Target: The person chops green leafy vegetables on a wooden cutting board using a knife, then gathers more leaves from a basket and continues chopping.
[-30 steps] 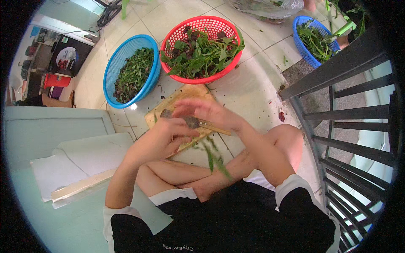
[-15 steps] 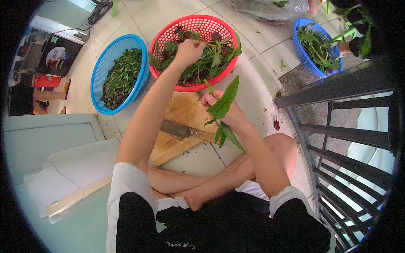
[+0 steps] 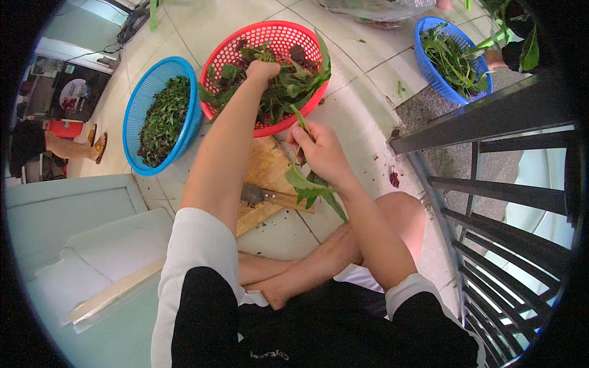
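My left hand (image 3: 264,72) reaches into the red basket (image 3: 214,63), its fingers curled and closed among leafy greens (image 3: 293,81); their tips are partly hidden. In front of the basket, my right hand (image 3: 323,152) grips a few long green leafy stems (image 3: 316,186), which stick out above and below the fist. Under my forearms lies a wooden cutting board (image 3: 268,161). A knife rests on it, its wooden handle (image 3: 289,199) pointing right and its blade mostly hidden by my left forearm.
A blue basket (image 3: 194,109) of cut greens stands left. Another blue basket (image 3: 423,61) of greens stands far right, beside another person's hand (image 3: 494,59). A clear plastic bag (image 3: 374,8) lies at the back. Black metal railing (image 3: 491,119) runs along the right. Someone's leg (image 3: 67,147) shows far left.
My left hand has gone deeper into the greens in the red basket. The right hand has turned and lowered its stems slightly. The whole view has shifted a little.
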